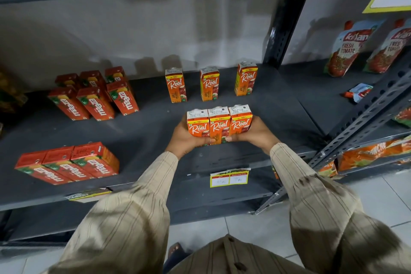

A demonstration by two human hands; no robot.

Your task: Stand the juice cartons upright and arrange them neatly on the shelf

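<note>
Three orange Real juice cartons (219,124) stand upright side by side near the front of the grey shelf (155,122). My left hand (185,138) presses the left end of the row and my right hand (253,132) presses the right end, squeezing them together. Behind them, three more Real cartons (209,84) stand upright and spaced apart near the back wall. To the left, several red Maaza cartons (95,95) stand in a cluster at the back, and three more Maaza cartons (69,163) sit in a tight row at the front left.
A dark upright post (284,24) divides this bay from the right one, where tomato sauce pouches (347,49) lean against the wall. A diagonal perforated brace (355,127) runs at the right. A yellow price tag (229,177) hangs on the shelf edge.
</note>
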